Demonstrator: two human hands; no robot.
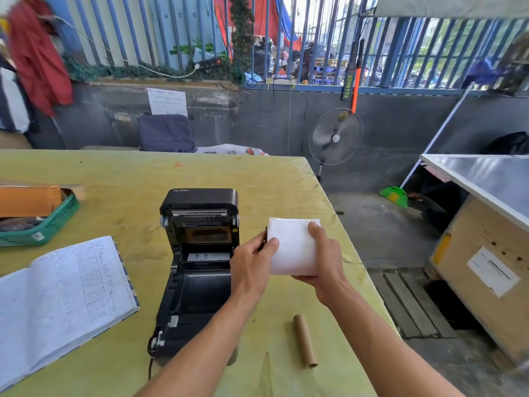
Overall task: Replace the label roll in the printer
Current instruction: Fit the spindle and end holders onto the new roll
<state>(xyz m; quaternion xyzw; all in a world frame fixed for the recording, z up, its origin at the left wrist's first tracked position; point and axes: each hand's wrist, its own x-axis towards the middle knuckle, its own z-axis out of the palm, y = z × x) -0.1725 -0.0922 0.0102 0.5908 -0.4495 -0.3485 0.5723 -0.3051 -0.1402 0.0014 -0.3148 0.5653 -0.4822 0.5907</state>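
— While left hand (252,265) and right hand (323,262) curl round that white paper label roll (293,247) beside the open black plastic printer (197,267), what worries you?
— A slack grip; it could unwind.

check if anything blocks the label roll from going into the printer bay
Nothing visible does. The printer lid is up and its bay looks empty. The left hand and right hand hold the label roll just right of it; the empty cardboard core lies on the table nearer the person, off that path.
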